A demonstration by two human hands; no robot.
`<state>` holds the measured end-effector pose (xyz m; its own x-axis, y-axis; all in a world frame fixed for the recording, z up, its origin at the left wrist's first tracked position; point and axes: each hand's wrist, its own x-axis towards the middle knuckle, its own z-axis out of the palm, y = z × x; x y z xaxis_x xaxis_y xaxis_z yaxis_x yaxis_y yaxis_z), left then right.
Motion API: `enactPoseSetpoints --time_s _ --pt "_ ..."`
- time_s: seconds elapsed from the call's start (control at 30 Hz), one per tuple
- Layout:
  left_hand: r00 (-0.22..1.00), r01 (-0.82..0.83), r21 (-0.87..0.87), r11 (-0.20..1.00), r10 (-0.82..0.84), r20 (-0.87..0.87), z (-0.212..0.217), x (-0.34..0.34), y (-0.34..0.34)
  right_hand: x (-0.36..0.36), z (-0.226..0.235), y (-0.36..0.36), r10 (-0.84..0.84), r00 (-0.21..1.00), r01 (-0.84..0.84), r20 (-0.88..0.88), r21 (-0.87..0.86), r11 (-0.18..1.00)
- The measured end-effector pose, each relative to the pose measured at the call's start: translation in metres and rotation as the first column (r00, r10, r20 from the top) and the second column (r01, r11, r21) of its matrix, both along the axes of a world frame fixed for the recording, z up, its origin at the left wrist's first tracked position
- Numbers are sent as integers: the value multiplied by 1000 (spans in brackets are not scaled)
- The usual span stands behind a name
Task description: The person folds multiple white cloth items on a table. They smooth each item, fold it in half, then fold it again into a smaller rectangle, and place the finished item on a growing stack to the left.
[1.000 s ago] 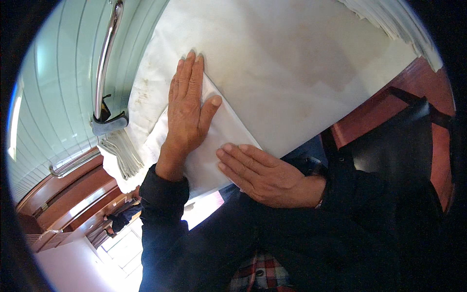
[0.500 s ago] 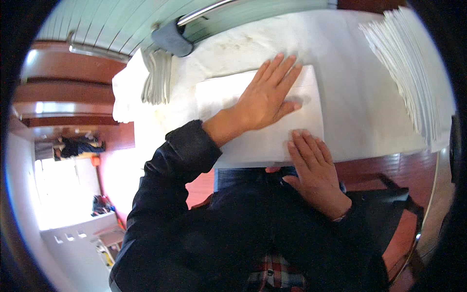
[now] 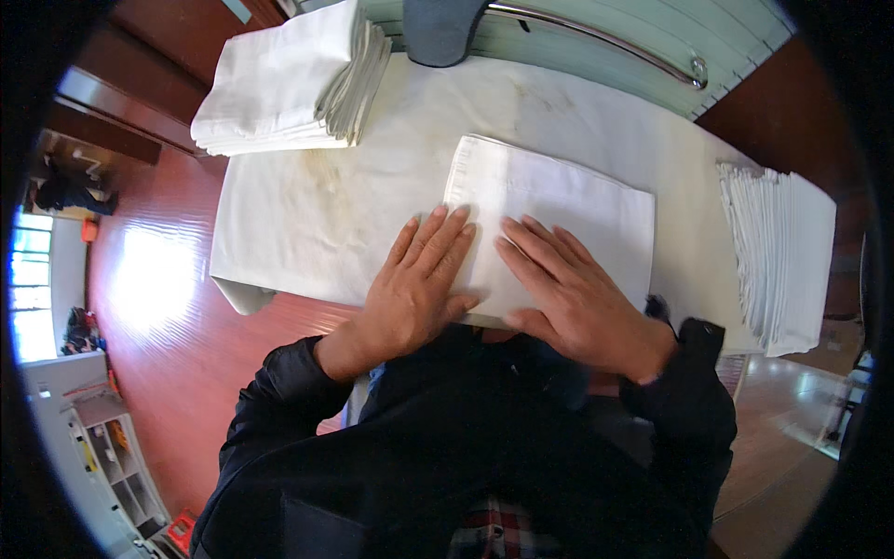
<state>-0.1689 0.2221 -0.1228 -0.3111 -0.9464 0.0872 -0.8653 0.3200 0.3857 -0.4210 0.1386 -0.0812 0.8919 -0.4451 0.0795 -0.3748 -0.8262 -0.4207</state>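
Note:
A folded white cloth [image 3: 559, 196] lies flat in front of me on a table spread with a stained white cover [image 3: 307, 200]. My left hand [image 3: 410, 289] rests at the folded cloth's near left edge, palm down with the fingers stretched out. On the near middle of the same cloth lies my right hand [image 3: 577, 298], also flat, its fingers spread and pointing away to the left. Neither hand grips anything. The parts of the cloth under both palms are hidden.
A thick stack of folded white cloths [image 3: 289, 84] stands at the table's far left. Another stack [image 3: 778, 256] fans along the right end. Behind the table, a metal rail [image 3: 605, 42] runs along a green wall beside a dark grey padded piece [image 3: 445, 28]. Shelves [image 3: 121, 456] stand lower left.
My left hand has drawn back from the cloth's far part to its near left edge. My right hand has slid forward onto the cloth. The whole view has turned.

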Motion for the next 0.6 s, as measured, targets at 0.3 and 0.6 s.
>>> enactPoseSetpoints --time_s 0.3,0.6 --pt "994 -49 -105 993 38 -101 -23 -2 6 88 -54 -77 44 999 -40 24 -139 989" --pt "991 -36 -63 997 28 -132 -24 1 6 110 -70 -113 -63 998 65 14 -205 977"
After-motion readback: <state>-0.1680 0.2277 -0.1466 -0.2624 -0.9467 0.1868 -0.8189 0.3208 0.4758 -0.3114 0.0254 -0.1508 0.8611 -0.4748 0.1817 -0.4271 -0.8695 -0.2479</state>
